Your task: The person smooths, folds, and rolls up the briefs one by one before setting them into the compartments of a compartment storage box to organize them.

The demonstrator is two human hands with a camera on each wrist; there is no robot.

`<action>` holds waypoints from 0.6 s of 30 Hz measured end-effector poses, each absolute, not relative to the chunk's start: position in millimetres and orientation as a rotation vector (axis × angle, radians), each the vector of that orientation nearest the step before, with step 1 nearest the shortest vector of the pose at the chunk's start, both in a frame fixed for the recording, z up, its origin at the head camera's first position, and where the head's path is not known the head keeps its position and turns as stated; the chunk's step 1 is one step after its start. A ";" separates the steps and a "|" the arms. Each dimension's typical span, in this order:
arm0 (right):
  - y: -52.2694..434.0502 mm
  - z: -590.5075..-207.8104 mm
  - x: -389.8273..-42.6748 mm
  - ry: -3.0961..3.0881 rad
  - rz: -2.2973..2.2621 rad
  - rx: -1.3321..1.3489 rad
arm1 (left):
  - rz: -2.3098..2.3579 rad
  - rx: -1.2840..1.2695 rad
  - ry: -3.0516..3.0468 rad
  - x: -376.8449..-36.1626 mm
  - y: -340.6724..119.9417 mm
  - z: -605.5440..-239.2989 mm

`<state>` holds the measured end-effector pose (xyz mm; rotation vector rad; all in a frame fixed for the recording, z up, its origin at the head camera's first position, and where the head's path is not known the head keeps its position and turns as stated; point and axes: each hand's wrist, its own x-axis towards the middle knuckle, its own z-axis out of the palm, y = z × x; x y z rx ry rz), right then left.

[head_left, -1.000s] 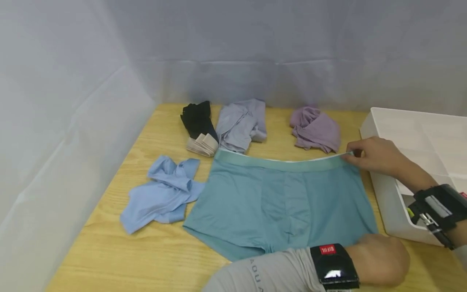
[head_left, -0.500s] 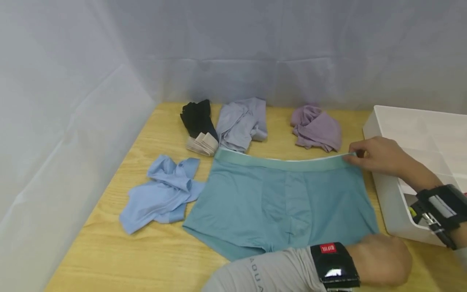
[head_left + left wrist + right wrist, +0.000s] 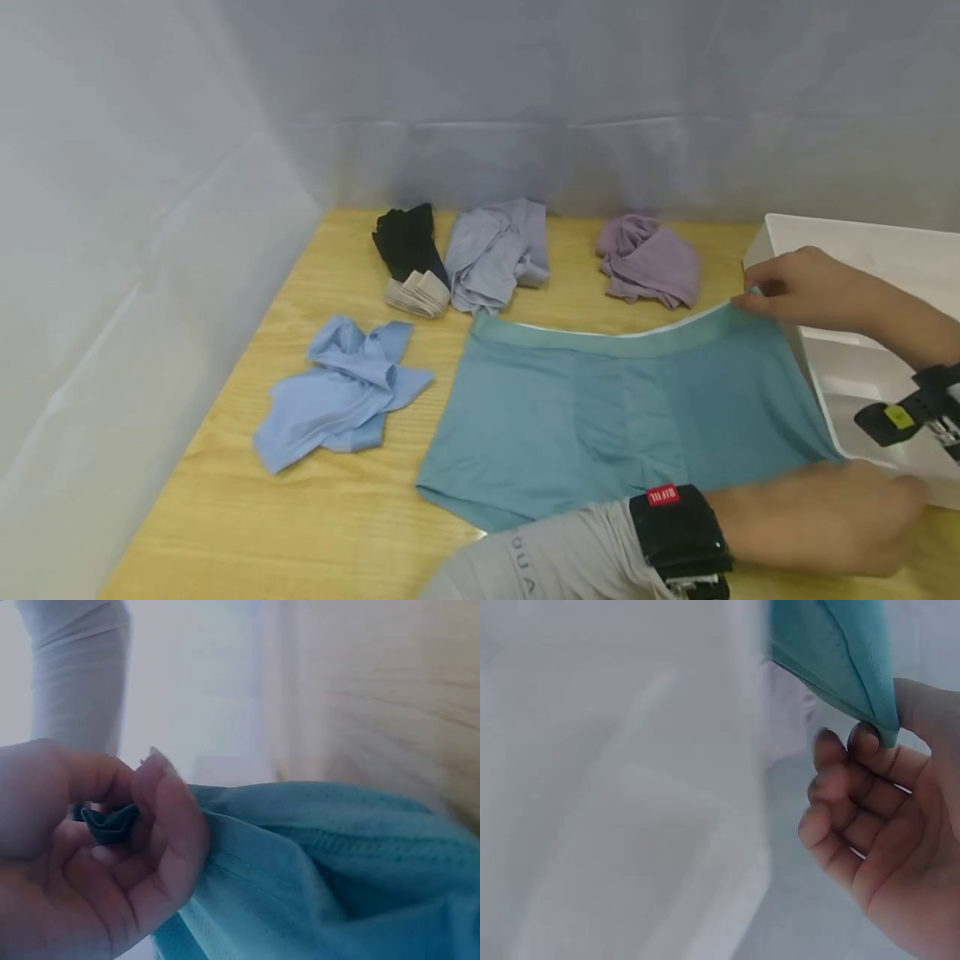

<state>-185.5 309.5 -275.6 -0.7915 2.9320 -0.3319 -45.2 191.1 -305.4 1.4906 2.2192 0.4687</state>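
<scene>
With my right hand (image 3: 817,287) I pinch the teal boxer briefs (image 3: 570,408) by the waistband, my blurred left hand (image 3: 832,517) at their near hem, beside the white box (image 3: 862,237).

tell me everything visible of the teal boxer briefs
The teal boxer briefs look smooth, with a paler waistband and seamed front panel. The left part lies spread on the wooden table, waistband farthest; the right side is lifted. The right hand pinches the waistband's right corner; the left hand grips the lower right edge.

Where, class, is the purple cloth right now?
In the head view, the purple cloth lies on the table at the back, right of centre, between the grey cloth and the white box.
</scene>
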 end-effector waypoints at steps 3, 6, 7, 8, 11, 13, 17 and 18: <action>305.0 -262.8 -179.9 2.939 -0.362 -0.717 | 0.515 1.507 2.233 -43.6 179.0 -295.4; 295.0 -251.6 -179.0 2.915 -0.478 -0.662 | 0.544 1.504 2.287 -43.8 154.6 -282.4; 289.0 -247.7 -180.3 2.902 -0.527 -0.636 | 0.567 1.509 2.306 -44.1 142.7 -278.5; 281.7 -243.9 -182.2 2.881 -0.590 -0.612 | 0.611 1.519 2.328 -44.3 128.6 -275.6; 249.0 -237.4 -189.5 2.801 -0.812 -0.564 | 0.796 1.506 2.357 -43.2 77.8 -267.3; 219.2 -242.6 -194.5 2.698 -0.995 -0.548 | 0.967 1.454 2.324 -39.3 39.8 -266.2; 148.8 -269.9 -200.1 2.421 -1.300 -0.489 | 1.167 1.180 2.274 -24.9 -29.1 -274.4; 132.6 -277.0 -201.0 2.390 -1.330 -0.462 | 1.179 1.097 2.290 -20.9 -43.3 -277.5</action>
